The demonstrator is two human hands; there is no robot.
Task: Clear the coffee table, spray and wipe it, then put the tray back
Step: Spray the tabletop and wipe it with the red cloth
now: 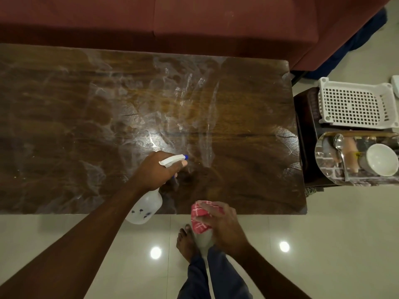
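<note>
The dark wooden coffee table (64,126) fills the middle of the view, its top streaked with wet, smeared patches. My left hand (157,171) grips a white spray bottle (146,207) by the trigger head, nozzle pointing right over the table's near middle. My right hand (220,221) holds a bunched red and white cloth (199,216) just at the table's front edge. The shiny tray (323,169), with a white bowl (382,159), a spoon (339,143) and other items on it, sits on a dark stool to the right of the table.
A maroon sofa (194,18) runs along the far side of the table. A white perforated basket (354,104) sits behind the tray on the dark stool (304,117). My bare foot (186,242) stands on the glossy tiled floor (323,244) near the front edge.
</note>
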